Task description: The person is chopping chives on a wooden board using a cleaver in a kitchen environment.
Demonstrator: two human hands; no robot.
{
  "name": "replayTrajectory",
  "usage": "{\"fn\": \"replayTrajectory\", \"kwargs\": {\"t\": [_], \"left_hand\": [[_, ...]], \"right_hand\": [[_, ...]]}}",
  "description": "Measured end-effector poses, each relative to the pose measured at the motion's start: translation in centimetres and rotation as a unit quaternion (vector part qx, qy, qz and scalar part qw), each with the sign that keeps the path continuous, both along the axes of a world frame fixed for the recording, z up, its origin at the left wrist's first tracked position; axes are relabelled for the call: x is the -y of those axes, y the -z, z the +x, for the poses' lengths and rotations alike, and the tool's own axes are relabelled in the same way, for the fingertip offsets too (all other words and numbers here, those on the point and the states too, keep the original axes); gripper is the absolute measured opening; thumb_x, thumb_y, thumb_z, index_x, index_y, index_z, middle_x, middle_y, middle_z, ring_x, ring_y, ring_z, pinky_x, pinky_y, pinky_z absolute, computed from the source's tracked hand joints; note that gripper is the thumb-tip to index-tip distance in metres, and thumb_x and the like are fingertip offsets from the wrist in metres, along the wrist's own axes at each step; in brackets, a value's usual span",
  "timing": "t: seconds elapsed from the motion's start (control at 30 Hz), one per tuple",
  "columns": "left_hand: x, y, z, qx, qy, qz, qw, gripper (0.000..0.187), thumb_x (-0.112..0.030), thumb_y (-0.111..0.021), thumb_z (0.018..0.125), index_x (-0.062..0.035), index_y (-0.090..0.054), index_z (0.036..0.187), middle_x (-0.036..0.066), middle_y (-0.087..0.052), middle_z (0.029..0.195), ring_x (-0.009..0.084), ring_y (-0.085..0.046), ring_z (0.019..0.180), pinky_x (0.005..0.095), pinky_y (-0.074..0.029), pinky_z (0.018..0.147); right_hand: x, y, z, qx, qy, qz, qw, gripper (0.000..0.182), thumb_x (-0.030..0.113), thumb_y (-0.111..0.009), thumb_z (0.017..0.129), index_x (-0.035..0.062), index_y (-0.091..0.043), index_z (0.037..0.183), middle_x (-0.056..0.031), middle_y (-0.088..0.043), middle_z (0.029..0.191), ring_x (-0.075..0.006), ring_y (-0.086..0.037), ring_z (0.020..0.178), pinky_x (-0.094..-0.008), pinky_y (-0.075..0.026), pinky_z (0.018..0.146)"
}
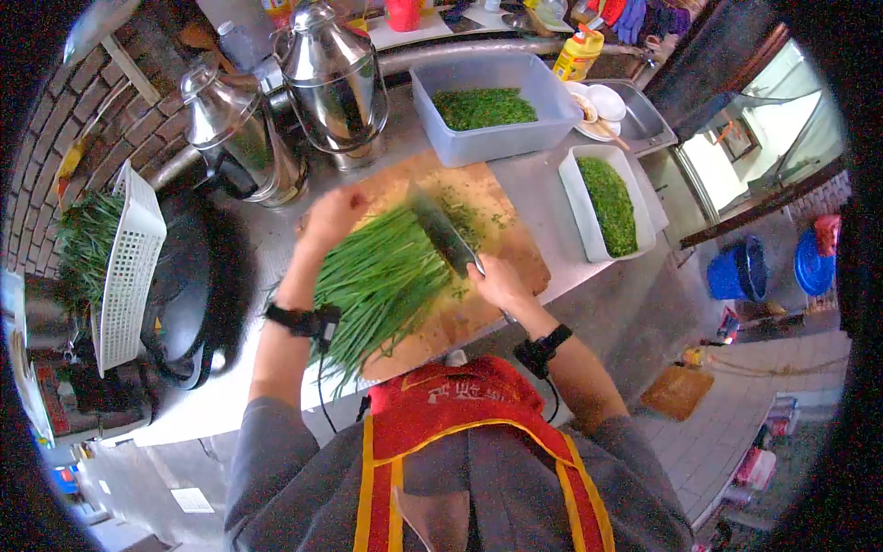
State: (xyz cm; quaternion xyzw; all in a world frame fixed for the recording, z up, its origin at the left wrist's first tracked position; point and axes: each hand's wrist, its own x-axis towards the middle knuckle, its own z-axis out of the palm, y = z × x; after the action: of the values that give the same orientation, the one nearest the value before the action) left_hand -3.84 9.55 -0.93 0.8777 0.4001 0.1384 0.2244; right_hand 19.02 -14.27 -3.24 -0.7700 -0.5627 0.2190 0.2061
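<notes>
Long green chives (391, 267) lie in a thick bundle across a wooden cutting board (515, 262), with chopped bits scattered by their cut ends. My right hand (501, 281) is closed round the handle of a cleaver (441, 225), whose broad blade rests close over the cut ends. At the upper left side of the bundle is my left hand (336, 216), somewhat blurred, its fingers curled in; I cannot tell whether anything is in them.
Behind the board stands a large plastic tub (497, 138) of chopped greens, and a smaller white tub (607, 207) holds more at the right. Two steel canisters (331, 83) stand at the back left. A white basket (133, 267) of greens tilts by a black wok (184, 276).
</notes>
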Motion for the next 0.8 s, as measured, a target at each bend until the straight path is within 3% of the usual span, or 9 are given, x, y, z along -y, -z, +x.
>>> {"fn": "replayTrajectory", "kwargs": {"t": [0.27,0.4,0.47,0.57,0.6,0.63,0.67,0.77,0.8], "left_hand": [[0.2,11.4,5.6,0.040,-0.031,0.056,0.997,0.024,-0.027,-0.049,0.087,-0.0063,-0.061,0.087,0.018,-0.062,0.090,0.0366,-0.061,0.080,0.0466,-0.049,0.070],[1.5,9.4,6.0,-0.057,0.023,0.037,0.997,0.028,-0.027,-0.046,0.089,-0.0028,-0.060,0.090,0.020,-0.062,0.093,0.0376,-0.060,0.082,0.0476,-0.049,0.073],[1.5,8.7,6.5,-0.102,0.009,0.031,0.994,0.030,-0.027,-0.045,0.090,-0.0005,-0.059,0.094,0.022,-0.061,0.097,0.0381,-0.059,0.087,0.0472,-0.048,0.078],[0.2,11.3,7.8,0.026,0.042,0.239,0.970,0.034,-0.026,-0.043,0.090,0.0025,-0.055,0.105,0.025,-0.057,0.107,0.0397,-0.055,0.100,0.0465,-0.044,0.087],[0.2,11.0,8.8,0.025,0.046,0.167,0.985,0.035,-0.026,-0.042,0.091,0.0018,-0.054,0.108,0.025,-0.054,0.113,0.0401,-0.051,0.105,0.0465,-0.042,0.090],[0.5,10.4,10.1,0.024,0.048,0.093,0.994,0.036,-0.026,-0.042,0.091,0.0011,-0.052,0.112,0.025,-0.050,0.119,0.0405,-0.047,0.110,0.0465,-0.039,0.094],[1.0,9.7,11.3,0.020,0.048,0.019,0.998,0.037,-0.026,-0.041,0.091,0.0004,-0.051,0.115,0.025,-0.047,0.125,0.0409,-0.043,0.116,0.0465,-0.036,0.098],[2.3,9.4,15.3,-0.178,0.208,0.193,0.942,0.039,-0.028,-0.039,0.091,-0.0033,-0.049,0.119,0.022,-0.037,0.135,0.0405,-0.034,0.124,0.0475,-0.029,0.103],[3.1,9.4,16.9,-0.115,0.129,0.137,0.975,0.039,-0.029,-0.038,0.091,-0.0042,-0.049,0.119,0.021,-0.036,0.136,0.0402,-0.032,0.125,0.0477,-0.027,0.104]], "right_hand": [[2.1,2.5,0.6,0.005,0.094,-0.008,0.995,0.032,0.032,-0.049,0.088,0.0016,-0.057,0.083,-0.0225,-0.061,0.075,-0.0422,-0.059,0.068,-0.0517,-0.045,0.062],[4.4,2.6,1.4,0.007,0.110,0.079,0.991,0.035,0.031,-0.053,0.088,-0.0027,-0.054,0.079,-0.0211,-0.058,0.067,-0.0352,-0.058,0.058,-0.0422,-0.046,0.055],[5.7,3.2,2.1,-0.112,0.148,0.073,0.980,0.036,0.033,-0.053,0.089,-0.0010,-0.053,0.077,-0.0152,-0.057,0.064,-0.0255,-0.055,0.050,-0.0365,-0.044,0.048],[7.5,4.7,3.1,-0.256,0.205,0.083,0.941,0.037,0.035,-0.051,0.091,0.0020,-0.052,0.073,-0.0074,-0.055,0.061,-0.0141,-0.050,0.043,-0.0293,-0.041,0.041],[8.0,5.1,3.4,-0.298,0.219,0.087,0.925,0.037,0.035,-0.051,0.091,0.0031,-0.052,0.072,-0.0050,-0.054,0.060,-0.0109,-0.049,0.042,-0.0272,-0.040,0.040],[8.1,1.0,2.9,-0.369,0.276,-0.032,0.887,0.041,0.041,-0.052,0.089,0.0001,-0.058,0.086,-0.0080,-0.059,0.071,-0.0161,-0.055,0.061,-0.0334,-0.045,0.057],[8.7,1.9,3.5,-0.359,0.272,-0.015,0.893,0.041,0.040,-0.051,0.089,0.0002,-0.059,0.087,-0.0080,-0.060,0.071,-0.0158,-0.055,0.060,-0.0333,-0.045,0.057],[9.8,4.6,4.9,-0.356,0.238,0.052,0.902,0.037,0.037,-0.048,0.091,0.0012,-0.056,0.085,-0.0062,-0.056,0.065,-0.0144,-0.052,0.053,-0.0312,-0.043,0.050],[9.7,4.0,5.2,-0.367,0.216,0.078,0.901,0.036,0.035,-0.046,0.093,0.0020,-0.053,0.082,-0.0045,-0.052,0.059,-0.0136,-0.049,0.047,-0.0295,-0.041,0.044]]}}
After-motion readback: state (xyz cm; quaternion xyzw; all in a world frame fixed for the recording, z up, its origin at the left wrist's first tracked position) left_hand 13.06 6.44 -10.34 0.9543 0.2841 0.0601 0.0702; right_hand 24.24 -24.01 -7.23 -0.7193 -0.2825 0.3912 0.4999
